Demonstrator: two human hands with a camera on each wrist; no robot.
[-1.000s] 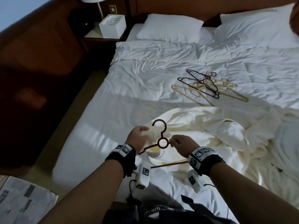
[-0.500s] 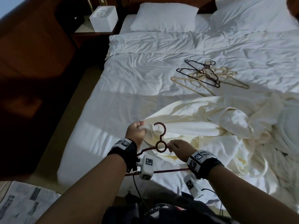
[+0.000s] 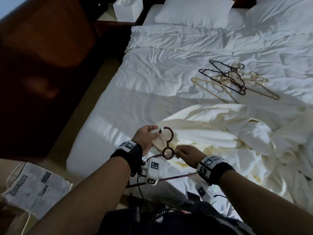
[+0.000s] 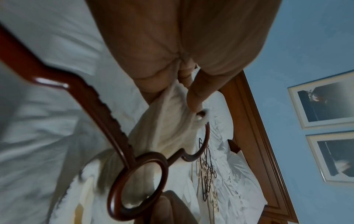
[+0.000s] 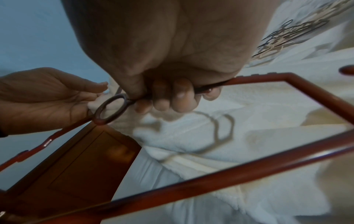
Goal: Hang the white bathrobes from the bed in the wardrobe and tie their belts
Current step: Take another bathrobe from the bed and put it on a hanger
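Note:
A cream-white bathrobe [image 3: 211, 131] lies crumpled on the bed's near half. Above its near edge I hold a dark red hanger [image 3: 168, 150] with a ring below its hook. My left hand [image 3: 147, 138] pinches a bunch of the robe's fabric [image 4: 172, 124] against the hook's tip. My right hand [image 3: 184, 152] grips the hanger's shoulder just right of the ring [image 5: 111, 108]. The hanger's bottom bar [image 5: 220, 174] runs under both wrists. A second pale robe [image 3: 298, 167] is heaped at the right edge.
A tangle of black and beige hangers [image 3: 232, 80] lies mid-bed beyond the robe. Two pillows [image 3: 194, 11] sit at the headboard, a white box [image 3: 127, 8] on the nightstand. Dark wooden furniture [image 3: 33, 65] stands left; a printed bag [image 3: 33, 185] lies on the floor.
The left hand has drawn the robe's fabric up to the hook's tip. The right hand kept its grip beside the ring. My head has tipped down and nearer.

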